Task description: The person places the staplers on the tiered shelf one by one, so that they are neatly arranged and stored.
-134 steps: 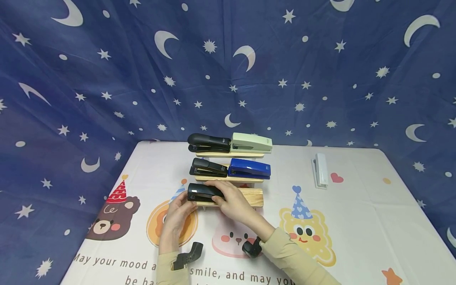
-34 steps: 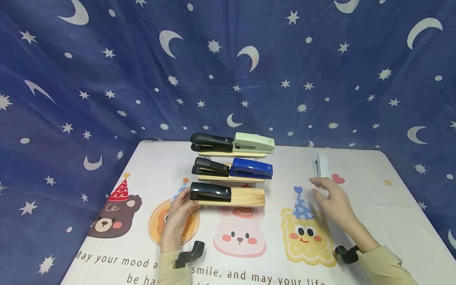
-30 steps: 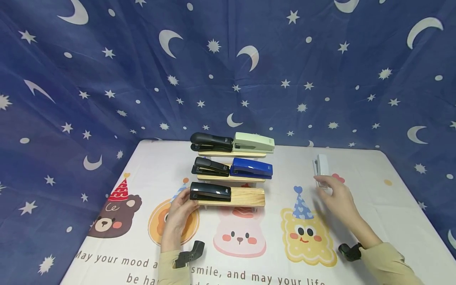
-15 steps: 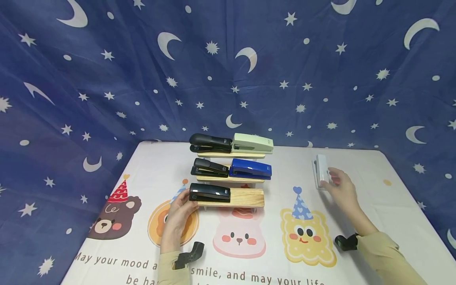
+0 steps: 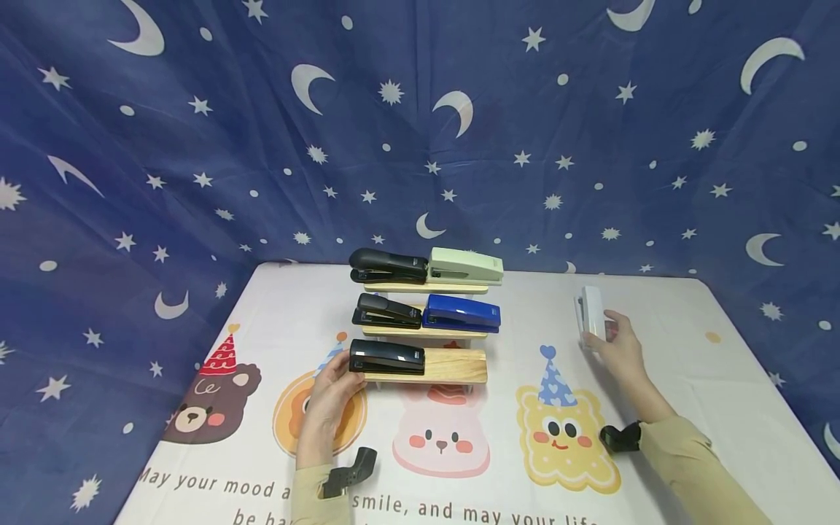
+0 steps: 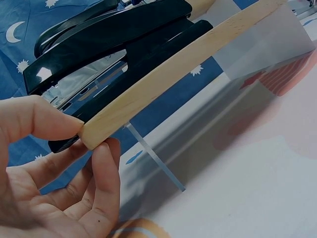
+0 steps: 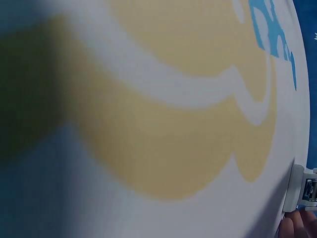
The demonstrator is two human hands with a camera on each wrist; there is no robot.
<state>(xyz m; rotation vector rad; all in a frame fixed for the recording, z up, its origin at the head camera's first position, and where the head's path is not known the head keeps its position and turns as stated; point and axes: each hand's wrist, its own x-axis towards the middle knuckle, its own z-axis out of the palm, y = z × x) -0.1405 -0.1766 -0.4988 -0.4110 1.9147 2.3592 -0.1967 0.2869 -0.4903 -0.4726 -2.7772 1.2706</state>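
My left hand (image 5: 326,399) pinches the left end of the lowest board of a tiered wooden rack (image 5: 456,366). In the left wrist view the thumb lies along the board's top corner, the fingers curl below it, and a black stapler (image 6: 143,29) sits on the board. My right hand (image 5: 620,354) grips the near end of a white stapler (image 5: 593,306) on the right of the table, thumb on its left side and fingers on its right. Only that hand's fingertips (image 7: 297,225) show at the corner of the right wrist view, beside the stapler's end.
The middle tier carries a smaller black stapler (image 5: 389,310) and a blue stapler (image 5: 462,312). On the top tier are another black stapler (image 5: 387,264) and a pale green one (image 5: 466,266). A printed white cloth (image 5: 695,437) covers the table; a blue starry curtain (image 5: 590,219) hangs behind.
My right hand has left the black stapler on the lowest tier, moved right, and taken hold of the white stapler's near end. The left hand has stayed at the rack.
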